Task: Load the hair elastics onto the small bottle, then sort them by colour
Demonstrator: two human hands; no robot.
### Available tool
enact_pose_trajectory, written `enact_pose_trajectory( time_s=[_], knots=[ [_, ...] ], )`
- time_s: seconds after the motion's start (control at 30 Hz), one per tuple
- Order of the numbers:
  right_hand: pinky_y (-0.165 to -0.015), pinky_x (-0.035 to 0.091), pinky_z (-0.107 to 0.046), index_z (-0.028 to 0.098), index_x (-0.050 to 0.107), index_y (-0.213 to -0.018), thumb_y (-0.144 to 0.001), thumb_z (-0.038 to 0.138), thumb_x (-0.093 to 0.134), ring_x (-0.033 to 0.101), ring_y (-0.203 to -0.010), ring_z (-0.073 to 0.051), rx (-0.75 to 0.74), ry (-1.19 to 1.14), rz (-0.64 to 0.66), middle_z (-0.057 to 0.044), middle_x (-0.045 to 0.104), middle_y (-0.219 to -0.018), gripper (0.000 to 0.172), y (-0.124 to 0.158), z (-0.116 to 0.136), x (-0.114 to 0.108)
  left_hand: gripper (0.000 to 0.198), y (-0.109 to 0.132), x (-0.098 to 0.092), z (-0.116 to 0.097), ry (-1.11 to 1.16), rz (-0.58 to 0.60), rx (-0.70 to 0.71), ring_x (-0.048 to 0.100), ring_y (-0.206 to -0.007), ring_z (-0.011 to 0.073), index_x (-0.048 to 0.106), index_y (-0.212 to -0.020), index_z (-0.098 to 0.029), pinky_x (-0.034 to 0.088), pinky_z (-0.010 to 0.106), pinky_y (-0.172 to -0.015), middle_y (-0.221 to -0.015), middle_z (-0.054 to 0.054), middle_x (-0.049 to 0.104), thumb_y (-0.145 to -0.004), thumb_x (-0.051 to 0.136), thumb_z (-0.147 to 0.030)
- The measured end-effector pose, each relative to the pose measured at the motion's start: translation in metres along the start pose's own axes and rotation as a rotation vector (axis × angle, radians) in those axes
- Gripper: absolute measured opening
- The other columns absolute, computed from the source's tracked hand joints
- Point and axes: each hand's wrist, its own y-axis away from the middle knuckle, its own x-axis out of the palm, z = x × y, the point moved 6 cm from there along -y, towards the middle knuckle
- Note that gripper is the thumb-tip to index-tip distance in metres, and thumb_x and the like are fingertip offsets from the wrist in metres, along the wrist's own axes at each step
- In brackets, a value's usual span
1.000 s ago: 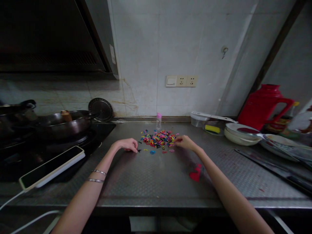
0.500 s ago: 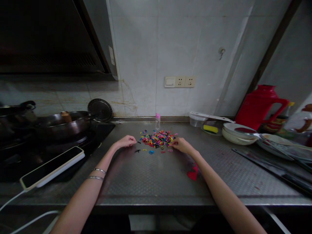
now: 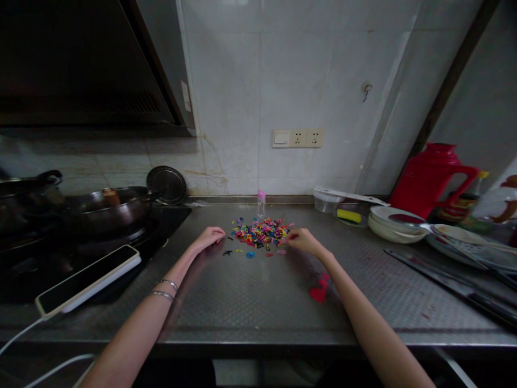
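Drawing the left hand [image 3: 210, 236] back and slightly up the frame since the earliest view, away from a black piece [image 3: 228, 253] below left of centre; now holding it just left of a smaller black piece [image 3: 230, 238]. Curling its fingers inward, tips close together; not being able to tell, at this scale, about anything pinched between them. Wearing two silvery bangles [image 3: 162, 294] on the same arm.

Keeping the right hand [image 3: 305, 241] at the right edge of a heap of small multicoloured pieces [image 3: 260, 233], bunching its fingers together and pointing them left; again not being able to tell about a gripped piece.

Observing the heap at the centre of the frame, on the grey metal countertop [image 3: 242, 307]. Counting, just below it from left to right: a yellow piece [image 3: 239, 250], a blue piece [image 3: 250, 254], a red piece [image 3: 270, 254], a pink piece [image 3: 281, 251]. Noting a clear pink-capped bottle [image 3: 262, 207] just above the heap.

Recording a red item [image 3: 319, 288], too blurred for naming, right of lower centre beside the right forearm [image 3: 369, 312]. Logging at right: yellow sponge [image 3: 349, 216], red thermos jug [image 3: 428, 178]. Logging at left: phone [image 3: 89, 280], metal pan [image 3: 109, 215].
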Motion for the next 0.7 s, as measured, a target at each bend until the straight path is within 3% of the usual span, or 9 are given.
enact_pose_trajectory(
  time_s=[0.27, 0.5, 0.7],
  knots=[
    [-0.055, 0.038, -0.018, 0.013, 0.066, -0.065, -0.064, 0.02, 0.053, 0.052, -0.057, -0.01, -0.019, -0.056, 0.183, 0.001, 0.062, -0.061, 0.015, 0.002, 0.003, 0.011, 0.046, 0.001, -0.004, 0.003, 0.016, -0.044, -0.027, 0.037, -0.043, 0.0078, 0.059, -0.105, -0.011, 0.027, 0.019, -0.044, -0.049, -0.005, 0.046, -0.066, 0.049, -0.034],
    [-0.053, 0.037, -0.017, 0.014, 0.066, -0.061, -0.058, 0.013, 0.051, 0.051, -0.055, -0.009, 0.016, -0.036, 0.284, 0.001, 0.061, -0.058, 0.015, 0.003, 0.004, 0.02, 0.044, 0.001, 0.0, 0.005, -0.013, -0.098, 0.005, 0.043, -0.047, 0.0091, 0.062, -0.099, -0.008, 0.03, 0.019, -0.047, -0.053, -0.001, 0.052, -0.069, 0.052, -0.039],
    [-0.052, 0.037, -0.017, 0.014, 0.065, -0.061, -0.06, 0.013, 0.05, 0.051, -0.054, -0.009, -0.011, -0.043, 0.259, 0.002, 0.06, -0.056, 0.015, 0.004, 0.009, 0.017, 0.041, 0.007, 0.007, -0.005, -0.297, -0.094, 0.089, 0.048, -0.055, 0.0126, 0.064, -0.101, -0.014, 0.032, 0.021, -0.052, -0.062, 0.002, 0.059, -0.073, 0.051, -0.041]
  ],
)
